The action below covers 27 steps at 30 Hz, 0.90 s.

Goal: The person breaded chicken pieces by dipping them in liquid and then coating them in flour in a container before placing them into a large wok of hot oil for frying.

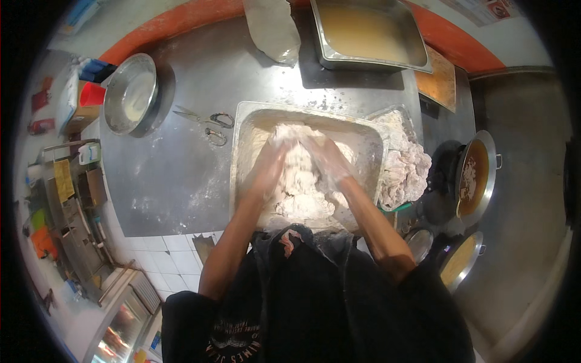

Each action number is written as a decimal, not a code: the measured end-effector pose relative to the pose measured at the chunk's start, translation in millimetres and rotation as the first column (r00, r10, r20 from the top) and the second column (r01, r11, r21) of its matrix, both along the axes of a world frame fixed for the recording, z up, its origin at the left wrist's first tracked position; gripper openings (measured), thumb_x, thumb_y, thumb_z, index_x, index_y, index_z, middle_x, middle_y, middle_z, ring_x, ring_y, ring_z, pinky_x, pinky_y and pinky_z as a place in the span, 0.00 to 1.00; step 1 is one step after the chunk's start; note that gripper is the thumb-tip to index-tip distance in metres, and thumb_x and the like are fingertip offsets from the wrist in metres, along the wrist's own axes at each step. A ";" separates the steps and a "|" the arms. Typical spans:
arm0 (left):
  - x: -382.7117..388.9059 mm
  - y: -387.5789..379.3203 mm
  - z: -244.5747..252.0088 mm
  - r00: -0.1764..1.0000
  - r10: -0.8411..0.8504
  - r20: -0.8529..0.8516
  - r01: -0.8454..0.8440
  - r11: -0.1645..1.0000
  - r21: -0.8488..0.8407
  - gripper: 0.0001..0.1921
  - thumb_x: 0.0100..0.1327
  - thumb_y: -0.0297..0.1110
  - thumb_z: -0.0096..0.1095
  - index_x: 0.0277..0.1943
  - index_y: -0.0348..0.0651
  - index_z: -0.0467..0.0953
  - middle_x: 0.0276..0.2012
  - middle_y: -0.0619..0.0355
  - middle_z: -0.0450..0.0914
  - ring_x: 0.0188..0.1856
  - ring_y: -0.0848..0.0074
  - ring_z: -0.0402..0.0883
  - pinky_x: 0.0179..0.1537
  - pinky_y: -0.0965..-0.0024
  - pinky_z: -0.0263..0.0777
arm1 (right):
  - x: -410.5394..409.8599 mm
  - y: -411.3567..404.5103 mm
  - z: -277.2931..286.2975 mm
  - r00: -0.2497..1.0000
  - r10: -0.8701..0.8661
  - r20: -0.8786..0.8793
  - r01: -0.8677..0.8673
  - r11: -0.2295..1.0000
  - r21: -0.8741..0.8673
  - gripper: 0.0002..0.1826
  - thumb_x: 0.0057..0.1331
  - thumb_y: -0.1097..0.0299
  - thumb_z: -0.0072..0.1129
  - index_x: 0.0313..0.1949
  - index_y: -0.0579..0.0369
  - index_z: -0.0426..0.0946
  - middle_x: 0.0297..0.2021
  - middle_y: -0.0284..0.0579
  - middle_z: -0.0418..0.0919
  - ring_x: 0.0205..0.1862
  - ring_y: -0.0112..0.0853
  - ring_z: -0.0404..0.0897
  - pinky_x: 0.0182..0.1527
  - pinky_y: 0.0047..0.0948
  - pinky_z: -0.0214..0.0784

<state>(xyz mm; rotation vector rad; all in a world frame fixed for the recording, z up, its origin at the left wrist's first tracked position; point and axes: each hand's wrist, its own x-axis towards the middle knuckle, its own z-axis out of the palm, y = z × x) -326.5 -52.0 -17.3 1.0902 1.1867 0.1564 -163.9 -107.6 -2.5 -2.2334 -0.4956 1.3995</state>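
Note:
Both hands are inside a rectangular metal tub (306,109) of flour, blurred by motion and dusted white. My left hand (274,156) rests against the left side of a heap of flour-coated pieces (302,179), possibly meat. From the right, my right hand (327,156) touches the same heap near its far end. The fingertips blend into the flour, so their grip is unclear. Just right of the tub, more floured pieces (401,168) are piled high in another container.
Scissors (204,121) and a metal bowl (131,95) lie left on the steel table (168,181). Behind the tub are a plastic bag (274,31) and a deep pan of cloudy liquid (372,36). Woks of oil (476,177) stand at the right.

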 end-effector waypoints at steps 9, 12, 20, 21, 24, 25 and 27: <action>-44.5 -11.9 30.0 0.825 -0.509 -0.246 0.558 0.802 0.213 0.29 0.78 0.49 0.54 0.74 0.43 0.68 0.72 0.42 0.70 0.71 0.62 0.73 0.69 0.61 0.70 | 44.8 -24.1 54.7 0.895 0.425 0.131 -0.344 0.849 -0.402 0.39 0.77 0.31 0.41 0.37 0.58 0.84 0.29 0.49 0.83 0.36 0.42 0.86 0.56 0.48 0.79; -24.4 -2.1 30.8 0.664 -0.591 -0.459 0.719 0.673 0.173 0.27 0.80 0.49 0.50 0.75 0.48 0.68 0.75 0.42 0.66 0.71 0.57 0.73 0.71 0.60 0.68 | 21.9 -37.6 42.6 0.897 0.404 0.179 -0.371 0.909 -0.190 0.42 0.75 0.28 0.41 0.17 0.52 0.76 0.15 0.37 0.77 0.23 0.36 0.81 0.52 0.49 0.78; -13.7 -14.7 -9.3 0.956 -0.211 -0.203 0.232 0.969 0.086 0.26 0.82 0.51 0.42 0.75 0.52 0.68 0.76 0.42 0.65 0.78 0.53 0.59 0.77 0.62 0.51 | -0.6 -68.7 -22.9 0.804 -0.028 -0.594 0.152 0.975 0.161 0.49 0.73 0.33 0.49 0.80 0.56 0.52 0.81 0.52 0.51 0.82 0.46 0.46 0.78 0.50 0.46; -16.4 -12.0 -10.1 0.986 -0.163 -0.024 0.164 0.986 0.021 0.27 0.82 0.50 0.42 0.76 0.47 0.67 0.76 0.43 0.64 0.79 0.56 0.59 0.77 0.62 0.51 | -6.7 -59.5 -11.2 0.830 -0.138 -0.540 0.169 0.986 0.008 0.45 0.75 0.36 0.49 0.79 0.54 0.55 0.78 0.49 0.57 0.79 0.44 0.53 0.77 0.44 0.50; -25.3 -8.8 -15.2 0.977 -0.105 0.186 0.109 0.994 -0.010 0.28 0.82 0.48 0.42 0.75 0.39 0.66 0.76 0.45 0.65 0.78 0.61 0.61 0.76 0.64 0.53 | 1.5 -53.3 23.5 0.930 0.012 -0.368 -0.028 0.999 -0.037 0.39 0.76 0.42 0.51 0.78 0.53 0.59 0.74 0.48 0.65 0.75 0.40 0.62 0.75 0.37 0.57; -28.2 -11.0 -18.1 0.969 -0.115 0.219 0.111 0.993 0.031 0.29 0.82 0.47 0.42 0.75 0.36 0.66 0.74 0.45 0.67 0.77 0.64 0.63 0.75 0.65 0.54 | 9.0 -55.7 34.1 0.935 0.260 -0.241 -0.258 0.965 0.040 0.38 0.76 0.46 0.53 0.77 0.55 0.60 0.73 0.49 0.68 0.74 0.39 0.64 0.73 0.37 0.60; -33.2 -22.5 -32.7 0.992 0.019 0.125 -0.017 1.000 -0.022 0.28 0.81 0.48 0.45 0.73 0.36 0.68 0.72 0.44 0.70 0.73 0.64 0.67 0.74 0.65 0.58 | 22.1 -55.2 54.8 0.939 0.185 -0.289 -0.220 0.971 -0.095 0.39 0.75 0.45 0.56 0.76 0.56 0.62 0.73 0.55 0.67 0.75 0.45 0.64 0.73 0.46 0.60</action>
